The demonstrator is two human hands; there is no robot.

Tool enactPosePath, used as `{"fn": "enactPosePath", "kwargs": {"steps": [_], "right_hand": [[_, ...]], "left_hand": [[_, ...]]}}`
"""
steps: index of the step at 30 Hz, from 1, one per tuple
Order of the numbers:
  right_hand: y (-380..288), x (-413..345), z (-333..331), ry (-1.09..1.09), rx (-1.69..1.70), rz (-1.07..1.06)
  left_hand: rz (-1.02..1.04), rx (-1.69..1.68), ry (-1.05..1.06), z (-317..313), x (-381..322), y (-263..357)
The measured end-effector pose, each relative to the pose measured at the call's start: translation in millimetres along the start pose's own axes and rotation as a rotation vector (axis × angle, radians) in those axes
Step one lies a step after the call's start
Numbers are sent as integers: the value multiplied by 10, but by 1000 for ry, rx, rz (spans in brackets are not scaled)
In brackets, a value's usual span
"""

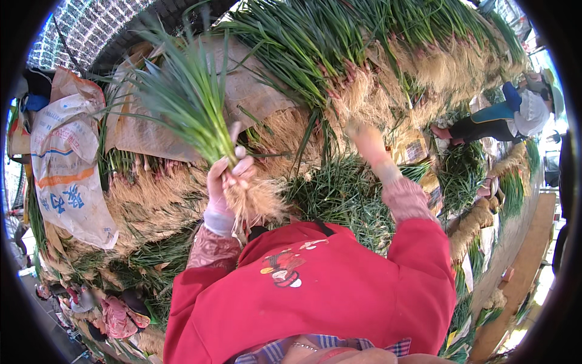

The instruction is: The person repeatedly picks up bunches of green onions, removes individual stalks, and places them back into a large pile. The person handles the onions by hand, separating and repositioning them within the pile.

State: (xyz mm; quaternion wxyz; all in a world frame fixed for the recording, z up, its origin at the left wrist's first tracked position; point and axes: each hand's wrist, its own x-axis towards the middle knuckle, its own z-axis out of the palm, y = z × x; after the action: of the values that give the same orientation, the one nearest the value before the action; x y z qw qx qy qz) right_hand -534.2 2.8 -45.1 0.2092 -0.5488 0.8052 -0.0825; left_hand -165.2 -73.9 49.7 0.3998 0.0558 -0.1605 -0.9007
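My left hand [232, 170] is closed around a bunch of green leafy plants [200, 104], like chives or young garlic, just above their pale roots [252, 200]. The leaves point up and to the left. My right hand [363, 136], blurred, reaches forward to the root side of a large heap of the same plants [313, 50]; whether its fingers hold any is hidden. Long straw-coloured roots [359, 98] hang around and above that hand. Both hands seem to wear thin pale gloves.
Brown sacking [254, 86] covers more plants ahead. A printed white woven sack [72, 168] lies at left. Loose green leaves [341, 195] lie close before me. A person in dark trousers [491, 120] is at right; another in pink [120, 316] at lower left. A wooden plank [523, 277] stretches along the right.
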Motion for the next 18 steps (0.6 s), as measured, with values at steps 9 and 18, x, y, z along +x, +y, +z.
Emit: {"fn": "enactPosePath", "kwargs": {"steps": [9, 18], "right_hand": [[-1264, -253, -553, 584, -160, -560], [-1260, -254, -126, -236, 1140, -306]], "left_hand": [[-203, 145, 200, -151, 322, -498], [-338, 141, 385, -326, 110, -485]]}}
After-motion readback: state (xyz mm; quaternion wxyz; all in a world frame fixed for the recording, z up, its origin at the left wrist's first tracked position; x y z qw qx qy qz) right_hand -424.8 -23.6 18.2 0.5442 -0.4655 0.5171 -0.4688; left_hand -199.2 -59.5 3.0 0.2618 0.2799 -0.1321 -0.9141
